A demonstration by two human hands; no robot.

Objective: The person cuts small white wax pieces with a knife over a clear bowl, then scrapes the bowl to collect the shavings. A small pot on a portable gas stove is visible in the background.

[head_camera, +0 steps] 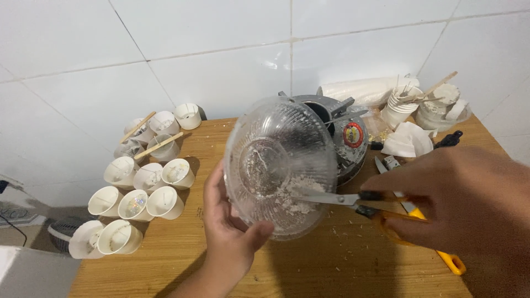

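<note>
While the bowl [279, 165] was gripped tilted by the left hand [229, 229] so residue faced out, closed scissors [353, 201], clenched in the right hand [464, 212], were poked inside.

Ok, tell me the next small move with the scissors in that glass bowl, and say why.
Probably draw the scissors blades a little further across the inner wall of the glass bowl, scraping downward. The left hand holds the bowl tilted on its side, the right hand has the blade tips against a white crumbly residue clinging to the lower wall, and some remains there.
</note>
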